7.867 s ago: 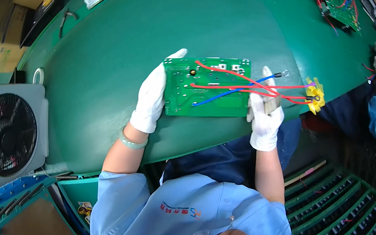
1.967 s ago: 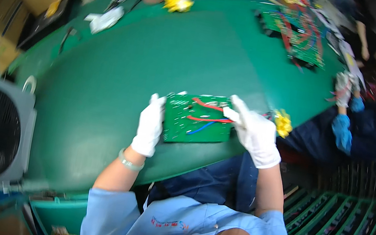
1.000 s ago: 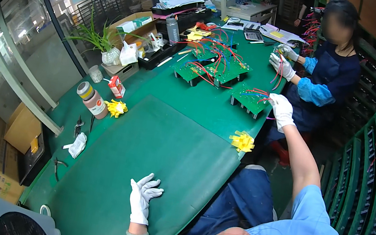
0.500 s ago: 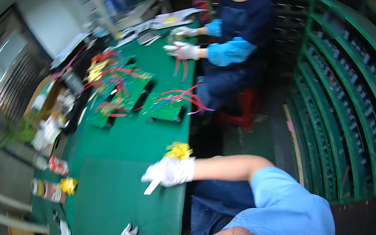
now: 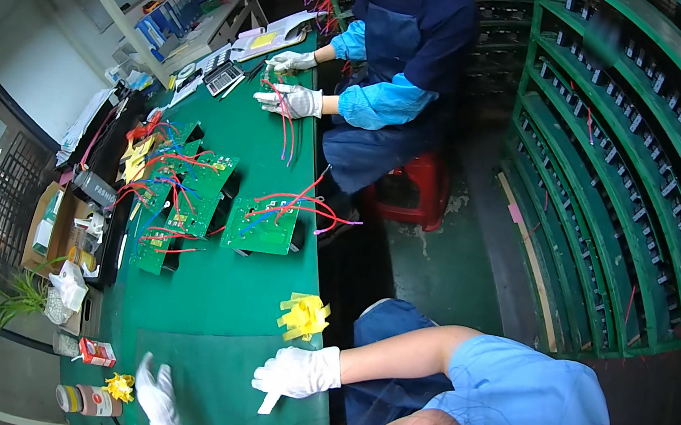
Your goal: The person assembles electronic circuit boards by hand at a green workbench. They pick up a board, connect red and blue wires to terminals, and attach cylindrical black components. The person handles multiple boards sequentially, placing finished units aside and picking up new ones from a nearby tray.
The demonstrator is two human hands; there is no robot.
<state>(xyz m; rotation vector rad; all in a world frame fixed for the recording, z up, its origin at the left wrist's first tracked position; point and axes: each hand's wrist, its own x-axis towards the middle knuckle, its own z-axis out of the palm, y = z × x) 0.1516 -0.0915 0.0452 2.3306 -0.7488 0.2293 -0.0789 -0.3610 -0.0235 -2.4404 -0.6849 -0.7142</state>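
Observation:
My right hand [image 5: 298,374], in a white glove, is closed at the near right edge of the table. A small flat white strip [image 5: 268,404] sticks out from its fingers; what kind of thing it is I cannot make out. Just beyond that hand lies a bunch of yellow tape pieces [image 5: 304,317]. My left hand [image 5: 157,399], gloved too, has its fingers apart over the left side of the dark green mat [image 5: 206,357], holding nothing. It is nearest to a second yellow clump [image 5: 119,387] and two jars [image 5: 87,401] at the left.
Green circuit boards [image 5: 260,228] with red and blue wires stand farther up the table [image 5: 208,289]. Across from me a co-worker's gloved hands [image 5: 289,100] hold a wired part. A red and white carton [image 5: 97,353] sits at left. Green racks [image 5: 630,172] stand at right.
My left hand has moved left and away from me, its fingers spreading. The right hand still holds the white strip beside the yellow bunch. The whole view has tilted, shifting the nearby tabletop lower.

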